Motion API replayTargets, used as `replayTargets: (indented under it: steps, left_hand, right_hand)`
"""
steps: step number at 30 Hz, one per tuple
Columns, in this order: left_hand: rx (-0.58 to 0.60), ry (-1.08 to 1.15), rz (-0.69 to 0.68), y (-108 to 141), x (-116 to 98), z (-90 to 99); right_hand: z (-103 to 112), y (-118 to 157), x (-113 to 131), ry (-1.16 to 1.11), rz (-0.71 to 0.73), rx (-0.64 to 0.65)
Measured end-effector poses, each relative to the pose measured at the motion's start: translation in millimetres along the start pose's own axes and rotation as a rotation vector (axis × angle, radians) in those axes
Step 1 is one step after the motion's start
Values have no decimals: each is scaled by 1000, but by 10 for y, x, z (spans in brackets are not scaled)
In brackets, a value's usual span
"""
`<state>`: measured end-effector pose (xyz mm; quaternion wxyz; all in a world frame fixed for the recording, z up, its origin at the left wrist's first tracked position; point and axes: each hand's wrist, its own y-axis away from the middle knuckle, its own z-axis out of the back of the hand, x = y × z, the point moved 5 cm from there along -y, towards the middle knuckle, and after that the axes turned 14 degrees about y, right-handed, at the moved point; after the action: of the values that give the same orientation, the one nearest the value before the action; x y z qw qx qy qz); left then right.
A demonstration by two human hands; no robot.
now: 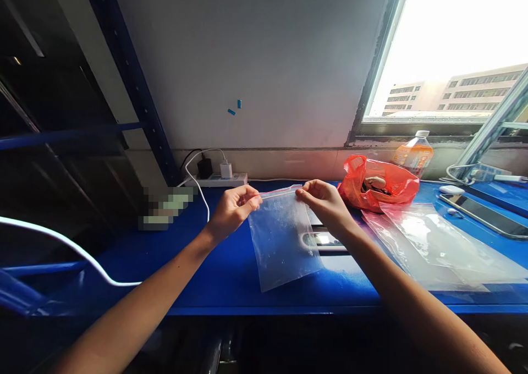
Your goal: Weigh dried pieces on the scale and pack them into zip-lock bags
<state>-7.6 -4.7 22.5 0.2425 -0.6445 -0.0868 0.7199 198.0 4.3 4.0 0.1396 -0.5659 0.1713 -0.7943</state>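
Note:
A clear zip-lock bag (280, 242) with a red line along its top hangs between my two hands above the blue shelf. My left hand (234, 209) pinches the left end of its zip edge, thumb against fingers. At the right end of the same edge, my right hand (324, 201) grips it between thumb and fingers. The bag looks flat, and I see nothing inside it. Through and behind it shows part of a phone-like device (325, 239), partly covered by the bag and my right hand. More clear zip-lock bags (449, 247) lie flat to the right of my right forearm.
A red plastic bag (381, 181) with things in it stands at the back right, before an orange drink bottle (414, 151). A phone (487, 215) and earbud case (451, 190) lie far right. A power strip (235, 180) with chargers and a white cable (198, 181) sits at the wall.

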Motion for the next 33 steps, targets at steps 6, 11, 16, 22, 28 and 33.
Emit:
replayTargets:
  steps: [6, 11, 16, 22, 28, 33]
  left_hand:
    - [7, 8, 6, -4, 7, -6]
    - [-3, 15, -5, -1, -21, -10]
    - [-9, -3, -6, 3, -26, -16]
    - [-28, 6, -8, -14, -9, 8]
    - [-37, 23, 1, -2, -41, 18]
    - [214, -125, 32, 162, -105, -228]
  right_hand:
    - [13, -10, -34, 18, 13, -24]
    - [-12, 5, 7, 25, 10, 16]
    - [23, 9, 18, 26, 6, -46]
    - [15, 34, 0, 10, -21, -54]
    - [96, 127, 269, 80, 30, 68]
    - [1585, 531, 352, 332, -100, -519]
